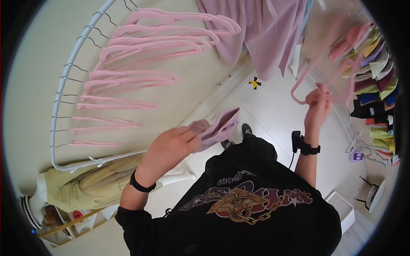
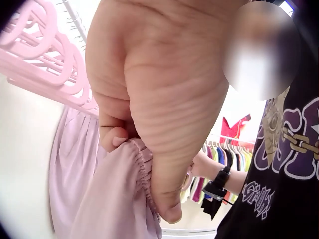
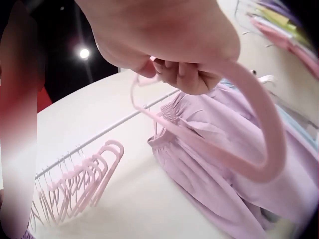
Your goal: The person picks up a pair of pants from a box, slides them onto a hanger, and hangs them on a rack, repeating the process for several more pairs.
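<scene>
My left hand point(image 1: 173, 147) pinches a lilac garment point(image 1: 224, 128) by its gathered elastic edge, thumb on one side and fingers on the other. The cloth point(image 2: 112, 194) hangs down from the fingers in the left wrist view. My right hand point(image 1: 319, 102) grips a pink clothes hanger point(image 3: 271, 129), raised out to the right. In the head view that hanger is blurred; in the right wrist view its rounded shoulder end curves below the hand and the fingers curl round it. The two hands are well apart.
Several pink hangers point(image 1: 141, 79) hang on a white rail point(image 1: 57, 94) at the left. Lilac trousers point(image 1: 265, 38) hang at the far end. A mannequin in yellow-green clothes point(image 1: 89, 187) lies across the lower left of the view. Colourful garments point(image 1: 378, 68) line the right, near a white stool point(image 1: 376, 196).
</scene>
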### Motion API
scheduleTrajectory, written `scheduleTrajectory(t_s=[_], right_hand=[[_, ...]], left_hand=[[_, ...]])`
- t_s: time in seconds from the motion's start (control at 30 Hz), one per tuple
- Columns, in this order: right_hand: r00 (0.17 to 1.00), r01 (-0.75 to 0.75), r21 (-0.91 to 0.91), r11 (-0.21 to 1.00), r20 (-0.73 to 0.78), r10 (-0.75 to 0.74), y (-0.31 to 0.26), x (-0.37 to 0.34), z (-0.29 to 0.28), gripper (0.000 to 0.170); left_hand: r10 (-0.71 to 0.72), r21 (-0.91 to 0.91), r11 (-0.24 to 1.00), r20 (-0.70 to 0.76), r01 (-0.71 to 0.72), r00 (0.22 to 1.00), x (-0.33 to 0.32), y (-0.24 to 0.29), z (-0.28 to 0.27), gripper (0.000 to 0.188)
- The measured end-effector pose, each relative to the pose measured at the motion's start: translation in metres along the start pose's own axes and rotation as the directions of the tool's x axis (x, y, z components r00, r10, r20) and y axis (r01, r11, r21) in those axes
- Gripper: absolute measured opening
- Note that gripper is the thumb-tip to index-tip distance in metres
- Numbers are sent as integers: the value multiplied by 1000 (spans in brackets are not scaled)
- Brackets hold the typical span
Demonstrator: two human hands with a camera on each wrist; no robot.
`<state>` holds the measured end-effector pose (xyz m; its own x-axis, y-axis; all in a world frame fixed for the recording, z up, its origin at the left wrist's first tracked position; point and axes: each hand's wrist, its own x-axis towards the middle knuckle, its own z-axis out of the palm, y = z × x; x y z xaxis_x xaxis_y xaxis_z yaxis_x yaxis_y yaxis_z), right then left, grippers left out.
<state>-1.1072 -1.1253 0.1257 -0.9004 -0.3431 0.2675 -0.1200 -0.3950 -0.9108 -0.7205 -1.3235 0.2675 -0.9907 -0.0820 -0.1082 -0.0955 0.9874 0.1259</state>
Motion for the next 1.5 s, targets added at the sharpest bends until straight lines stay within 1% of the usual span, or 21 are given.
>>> scheduleTrajectory(t_s=[0.03, 0.07, 0.13, 0.17, 0.23, 0.33, 0.4, 0.57, 0.67, 0.7, 0.73, 0.8, 0.83, 0.9, 1.0, 1.17, 1.33, 1.4, 1.43, 1.47, 1.5], right_hand=[[996, 29, 52, 998, -87, -25, -3, 2, -2, 31], [983, -41, 121, 992, -173, 62, -11, 6, -10, 40], [995, -82, 330, 941, -32, 98, -36, 7, -22, 58], [995, -84, 328, 941, -28, 99, -38, 6, -24, 58], [975, -194, 642, 742, 210, 73, -43, 5, -25, 70], [932, -315, 698, 643, 354, 73, -45, -20, 23, 80], [857, -460, 675, 577, 507, 90, -33, -37, 46, 83], [747, -568, 480, 669, 641, 175, 7, -82, 89, 81], [711, -546, 210, 811, 628, 316, 48, -111, 82, 81], [713, -444, -45, 895, 587, 383, 59, -123, 75, 79], [691, -406, -144, 902, 598, 406, 65, -130, 67, 69], [618, -434, -152, 888, 667, 416, 69, -139, 66, 33], [615, -435, -157, 887, 668, 419, 64, -141, 68, 33], [592, -485, -202, 851, 641, 489, 46, -144, 73, 3], [603, -525, -84, 847, 665, 440, 30, -133, 73, 18], [597, -453, 104, 886, 773, 214, 9, -124, 60, 18], [539, -490, 74, 869, 809, 235, 8, -130, 50, 27], [581, -535, 132, 834, 774, 250, 1, -131, 53, 38], [563, -556, 158, 816, 794, 230, -1, -130, 53, 51], [564, -557, 159, 815, 794, 230, 4, -130, 49, 51], [572, -483, 57, 874, 776, 266, 7, -130, 47, 56]], left_hand=[[2, 15, 1000, -21, -2, 1000, 1, 0, -4, 15], [5, 31, 1000, -42, -4, 999, 2, 0, -8, 16], [5, 40, 999, -51, -2, 999, 5, 5, -14, 18], [15, 38, 999, -68, -12, 998, 7, 8, -17, 18], [23, 36, 999, -90, -20, 996, 9, 12, -16, 18], [47, 14, 999, -136, -45, 990, 13, 17, -13, 19], [89, 23, 996, -140, -87, 986, 16, 21, -13, 19], [102, 9, 995, -154, -102, 983, 16, 29, -14, 18], [92, -20, 995, -167, -96, 982, 13, 29, -12, 17], [87, -35, 995, -176, -94, 981, 11, 28, -11, 16], [83, -39, 995, -180, -91, 980, 9, 27, -10, 16], [51, -83, 994, -158, -64, 986, 5, 25, -7, 16], [47, -87, 994, -160, -61, 986, 2, 23, -4, 16], [34, -158, 986, -172, -61, 985, -3, 18, 3, 17], [32, -176, 982, -160, -60, 987, -8, 15, 6, 21], [15, -234, 971, -147, -50, 989, -11, 12, 3, 22], [21, -294, 954, -126, -58, 992, -9, 13, -1, 24], [0, -348, 937, -126, -44, 992, -10, 11, 2, 26], [-1, -347, 937, -124, -43, 992, -11, 9, 5, 26], [-2, -330, 943, -121, -38, 993, -11, 7, 8, 27], [-3, -314, 949, -117, -34, 993, -11, 4, 10, 28]])
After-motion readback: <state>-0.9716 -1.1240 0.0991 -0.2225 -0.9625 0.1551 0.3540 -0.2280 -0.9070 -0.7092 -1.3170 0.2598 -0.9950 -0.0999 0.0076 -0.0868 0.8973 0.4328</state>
